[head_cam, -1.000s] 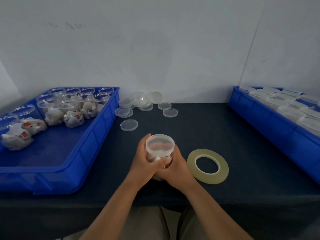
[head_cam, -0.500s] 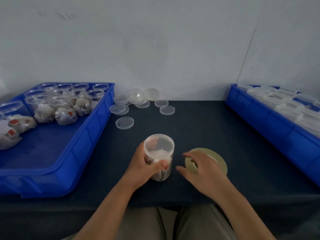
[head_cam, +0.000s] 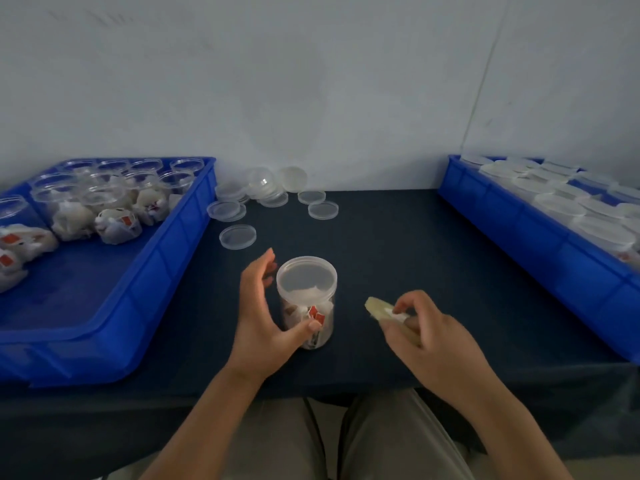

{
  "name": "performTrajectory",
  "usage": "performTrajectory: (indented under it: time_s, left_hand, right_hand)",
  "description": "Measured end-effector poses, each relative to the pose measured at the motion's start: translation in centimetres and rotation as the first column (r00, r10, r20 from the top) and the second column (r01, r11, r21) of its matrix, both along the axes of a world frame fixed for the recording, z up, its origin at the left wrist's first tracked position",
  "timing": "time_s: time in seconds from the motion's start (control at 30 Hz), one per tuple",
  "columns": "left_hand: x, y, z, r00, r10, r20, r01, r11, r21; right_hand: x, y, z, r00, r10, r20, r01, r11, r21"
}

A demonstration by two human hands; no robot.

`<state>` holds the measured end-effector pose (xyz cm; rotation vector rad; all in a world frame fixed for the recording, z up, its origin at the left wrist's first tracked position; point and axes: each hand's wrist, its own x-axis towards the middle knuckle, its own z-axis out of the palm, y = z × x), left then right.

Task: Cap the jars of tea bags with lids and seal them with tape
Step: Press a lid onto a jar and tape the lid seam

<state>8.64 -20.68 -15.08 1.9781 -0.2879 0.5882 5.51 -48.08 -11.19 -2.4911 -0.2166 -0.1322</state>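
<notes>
I see a dark blue table set against a pale grey wall. Taking the capped jar at the table's middle as my landmark: far to its left sits a blue bin holding open jars of tea bags — crowded toward its back. Behind the jar and slightly left, loose clear lids lie scattered near the wall. My left hand cups the jar's left side, thumb touching its front, fingers loosely curved behind it. The jar stands upright, lid on, tea bags inside. Just right of the jar, my right hand grips the yellowish tape roll — lifted and tilted. Far right, another blue bin holds lidded jars.
</notes>
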Motion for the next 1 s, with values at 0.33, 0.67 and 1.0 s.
performTrajectory:
  time_s: [0.33,0.67,1.0]
  left_hand:
    - [-6.5,-5.6,5.2,0.975,-0.037,0.219,0.011,0.993,0.116]
    - [-7.1,-6.0,5.4,0.967,0.126,0.220,-0.150,0.984,0.094]
    - [-7.3,-6.0,5.5,0.984,0.122,0.133,-0.142,0.977,0.158]
  right_hand:
    - [-3.0,2.5,2.5,0.948,0.213,0.238,-0.262,0.945,0.197]
    - [-3.6,3.9,2.4,0.943,0.208,0.259,-0.249,0.959,0.137]
    - [-3.4,4.3,2.4,0.914,0.247,0.321,-0.292,0.951,0.099]
